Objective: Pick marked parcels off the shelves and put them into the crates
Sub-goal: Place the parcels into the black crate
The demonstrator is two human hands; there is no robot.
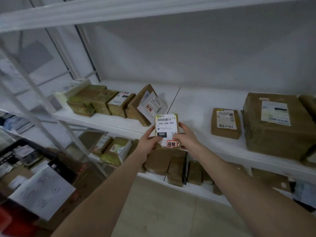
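I hold a small brown parcel (166,129) in front of the white shelf (196,106), its label facing me with "060-06B-A05", a black "060" block and a red stamp at the bottom. My left hand (147,142) grips its left edge and lower corner. My right hand (185,138) grips its right edge, thumb on the label. A dark crate (25,151) filled with parcels sits at the lower left, blurred.
On the shelf lie a row of brown taped parcels (102,101), a tilted parcel with a red stamp (148,105), a small box (225,123) and a large box (277,124) at right. The lower shelf (153,177) holds several more parcels. Tiled floor below.
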